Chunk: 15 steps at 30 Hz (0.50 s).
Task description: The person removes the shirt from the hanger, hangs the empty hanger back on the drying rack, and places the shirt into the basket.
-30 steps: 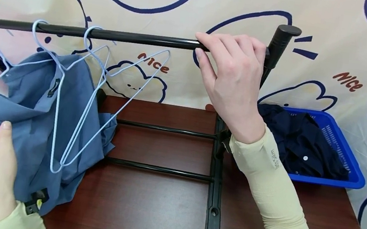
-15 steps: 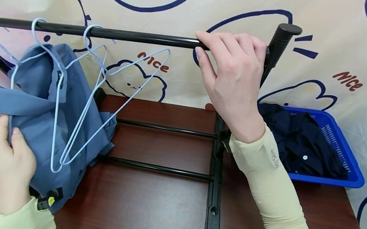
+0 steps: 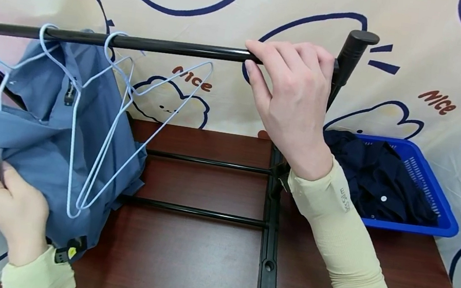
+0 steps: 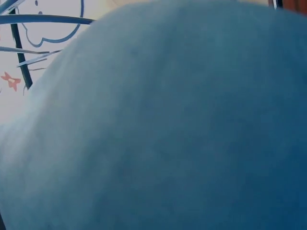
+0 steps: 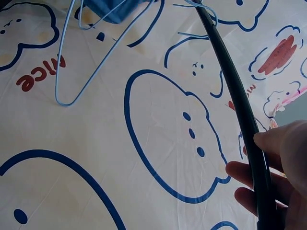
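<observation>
A blue garment [image 3: 92, 154] hangs at the left of the black rack in the head view, with a light-blue wire hanger [image 3: 3, 82] running behind its folded flap. My left hand [image 3: 11, 206] pinches the cloth below that flap, where the covered end of the hanger seems to lie. Blurred blue fabric [image 4: 163, 124] fills most of the left wrist view and hides the fingers there. My right hand [image 3: 292, 98] grips the black rod [image 3: 190, 49] near its right end. In the right wrist view, the fingers [image 5: 242, 173] curl round the rod.
Two bare wire hangers hang right of the garment, one a light-blue hanger [image 3: 167, 120]. A blue basket [image 3: 448, 229] with dark navy clothing [image 3: 377, 184] stands at the back right. The rack's foot [image 3: 268, 267] rests on the brown table [image 3: 179, 260]. A patterned curtain hangs behind.
My left hand has come right with the flap, then slightly back left. The garment's upper part has risen toward the rod, and its hanger has tilted. My right hand stays on the rod.
</observation>
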Each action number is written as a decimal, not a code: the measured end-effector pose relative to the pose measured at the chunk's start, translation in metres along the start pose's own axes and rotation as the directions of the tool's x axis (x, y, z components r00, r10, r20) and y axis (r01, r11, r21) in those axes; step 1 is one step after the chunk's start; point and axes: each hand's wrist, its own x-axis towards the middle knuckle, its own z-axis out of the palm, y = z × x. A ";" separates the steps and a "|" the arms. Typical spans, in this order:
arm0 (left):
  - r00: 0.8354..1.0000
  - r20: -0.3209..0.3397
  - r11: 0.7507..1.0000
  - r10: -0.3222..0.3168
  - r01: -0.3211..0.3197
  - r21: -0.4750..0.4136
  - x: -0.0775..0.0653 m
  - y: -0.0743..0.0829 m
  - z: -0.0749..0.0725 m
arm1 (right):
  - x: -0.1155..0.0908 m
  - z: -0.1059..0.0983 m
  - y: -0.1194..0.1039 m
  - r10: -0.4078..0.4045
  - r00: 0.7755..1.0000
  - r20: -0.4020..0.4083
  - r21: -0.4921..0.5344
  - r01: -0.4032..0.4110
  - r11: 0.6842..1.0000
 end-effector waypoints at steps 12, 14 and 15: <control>0.999 -0.042 1.000 -0.022 0.021 -0.010 -0.007 0.010 -0.006 | -0.001 0.000 0.000 0.000 1.000 -0.004 -0.001 0.000 1.000; 0.998 -0.052 1.000 -0.023 0.022 -0.017 -0.010 0.010 -0.006 | -0.001 0.000 0.000 0.001 1.000 -0.005 0.001 -0.001 1.000; 0.998 -0.057 0.999 -0.027 0.026 -0.021 -0.011 0.010 -0.006 | -0.001 0.000 0.000 0.001 1.000 -0.005 0.002 -0.001 1.000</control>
